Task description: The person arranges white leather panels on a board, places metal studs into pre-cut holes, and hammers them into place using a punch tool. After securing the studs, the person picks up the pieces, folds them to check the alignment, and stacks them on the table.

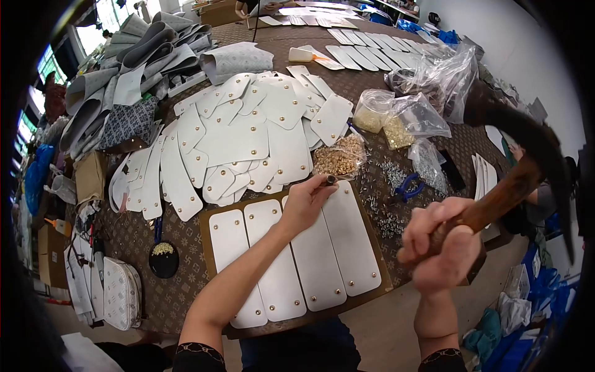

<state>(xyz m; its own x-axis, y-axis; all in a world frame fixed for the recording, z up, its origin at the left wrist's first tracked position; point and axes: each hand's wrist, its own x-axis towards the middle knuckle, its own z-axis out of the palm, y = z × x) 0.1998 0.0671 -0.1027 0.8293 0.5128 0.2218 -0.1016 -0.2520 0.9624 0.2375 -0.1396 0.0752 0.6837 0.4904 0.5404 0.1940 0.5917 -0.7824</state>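
Observation:
My right hand (443,248) grips the wooden handle of a hammer (499,198), raised at the right with its dark head close to the camera. My left hand (305,208) pinches a short rod-like tool with a dark round end (331,180), probably a rivet setter. It stands near the top corner of the rightmost white panel (350,242); the tool's lower end is hidden by my fingers. Several such long panels with gold-coloured rivets lie side by side on a brown board (207,248). My left forearm covers part of them.
Beyond the board are a heap of riveted white pieces (229,142) and a bag of gold-coloured caps (339,160). Loose silver rivets (389,217) and blue-handled pliers (409,188) lie right; a black dish (164,265) sits left. A person (263,7) is at the far end.

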